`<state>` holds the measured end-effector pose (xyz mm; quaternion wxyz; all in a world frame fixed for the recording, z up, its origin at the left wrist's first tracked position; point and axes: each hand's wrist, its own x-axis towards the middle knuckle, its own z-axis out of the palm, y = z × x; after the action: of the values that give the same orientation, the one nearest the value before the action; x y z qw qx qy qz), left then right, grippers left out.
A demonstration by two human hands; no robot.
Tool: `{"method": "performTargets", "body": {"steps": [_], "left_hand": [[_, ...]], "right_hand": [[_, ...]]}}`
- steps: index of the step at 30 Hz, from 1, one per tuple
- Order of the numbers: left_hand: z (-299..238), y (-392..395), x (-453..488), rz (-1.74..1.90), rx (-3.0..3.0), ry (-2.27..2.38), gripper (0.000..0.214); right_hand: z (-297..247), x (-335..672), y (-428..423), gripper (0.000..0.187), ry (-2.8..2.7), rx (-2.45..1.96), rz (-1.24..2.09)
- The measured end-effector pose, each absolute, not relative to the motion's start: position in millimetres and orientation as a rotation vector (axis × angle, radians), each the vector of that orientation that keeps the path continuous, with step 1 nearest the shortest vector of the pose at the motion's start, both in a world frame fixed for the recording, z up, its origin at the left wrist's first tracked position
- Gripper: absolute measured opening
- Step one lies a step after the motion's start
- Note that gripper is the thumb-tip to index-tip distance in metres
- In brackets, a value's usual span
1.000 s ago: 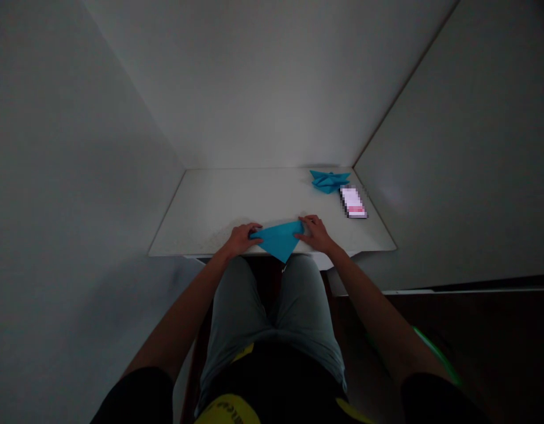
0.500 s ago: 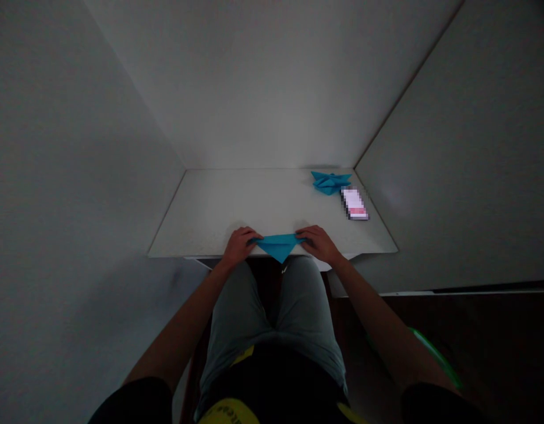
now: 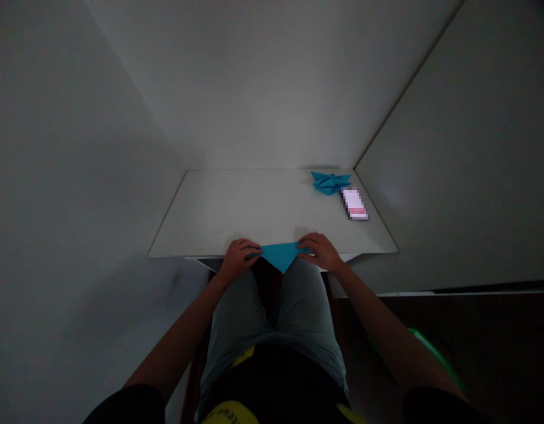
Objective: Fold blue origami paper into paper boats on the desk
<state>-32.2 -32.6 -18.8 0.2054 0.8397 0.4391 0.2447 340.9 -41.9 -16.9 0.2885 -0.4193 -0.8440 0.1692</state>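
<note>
Blue folded paper (image 3: 279,257): a flat triangle at the near edge of the white table (image 3: 240,200), stretched between the two hands; its long side faces the wall, and its point hangs toward the lap, past the tabletop's edge.
Left hand (image 3: 238,257): nearly closed, thumb below and fingers above, pinching the triangle's left corner – the corner itself is mostly covered by the fingers.
Right hand (image 3: 320,251): fingers bent and close together, thumb beneath, gripping the right corner; a bit of blue shows between thumb and fingers.
Blue origami (image 3: 330,183): a creased, many-pointed shape in the far right part of the tabletop, well apart from both hands; whether it is one piece or several, I cannot tell.
Smartphone (image 3: 355,203): lying at the table's right side, just in front of the origami, its bright screen blurred into blocks – pale, with a pink band low down.
Walls: a back wall (image 3: 263,82) behind the table, a left wall (image 3: 77,176) and a right-hand panel (image 3: 452,176) at its sides.
Wearer: light blue jeans (image 3: 236,318) under the table's edge, black shirt (image 3: 284,383) with yellow print.
Floor: dark, with a curved green object (image 3: 437,353) partly hidden by the right forearm.
</note>
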Motion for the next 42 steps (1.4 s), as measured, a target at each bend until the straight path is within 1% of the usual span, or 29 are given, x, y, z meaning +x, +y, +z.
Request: {"method": "performTargets", "body": {"steps": [3, 7, 10, 12, 15, 17, 19, 21, 24, 27, 29, 32, 35, 42], "left_hand": [[-9, -26, -23, 0.761, 2.128, 1.249, 0.015], [1, -8, -4, 0.826, 1.767, 1.199, 0.024], [1, 3, 9, 0.941, 1.620, 1.218, 0.028], [-3, 7, 14, 1.000, 1.568, 1.278, 0.028], [-8, 7, 18, 1.017, 1.527, 1.296, 0.027], [-11, 7, 18, 1.053, 1.458, 1.246, 0.033], [-13, 8, 17, 1.108, 1.372, 1.208, 0.042], [-14, 9, 17, 1.130, 1.336, 1.201, 0.042], [-16, 10, 15, 1.131, 1.381, 1.186, 0.033], [-16, 11, 13, 1.137, 1.441, 1.169, 0.025], [-17, 10, 11, 1.108, 1.484, 1.182, 0.023], [-17, 9, 10, 1.054, 1.538, 1.230, 0.028], [-16, 8, 9, 1.020, 1.542, 1.245, 0.036], [-15, 7, 7, 0.981, 1.605, 1.271, 0.032]], "right_hand": [[-14, 337, -39, 0.035, -2.127, -1.140, 0.586], [-18, 329, -25, 0.040, -1.747, -1.310, 0.827], [-20, 321, -11, 0.044, -1.509, -1.324, 0.952], [-21, 318, -5, 0.045, -1.435, -1.342, 0.951], [-21, 318, -3, 0.036, -1.448, -1.365, 0.874], [-21, 320, -5, 0.028, -1.504, -1.346, 0.845], [-22, 322, -8, 0.025, -1.564, -1.331, 0.840], [-23, 323, -11, 0.026, -1.607, -1.337, 0.836], [-24, 324, -13, 0.029, -1.632, -1.335, 0.823], [-25, 323, -14, 0.036, -1.640, -1.317, 0.822], [-26, 323, -14, 0.041, -1.636, -1.319, 0.811], [-27, 322, -13, 0.045, -1.625, -1.335, 0.784], [-26, 321, -14, 0.044, -1.633, -1.341, 0.795], [-24, 320, -15, 0.046, -1.603, -1.339, 0.807]]}}
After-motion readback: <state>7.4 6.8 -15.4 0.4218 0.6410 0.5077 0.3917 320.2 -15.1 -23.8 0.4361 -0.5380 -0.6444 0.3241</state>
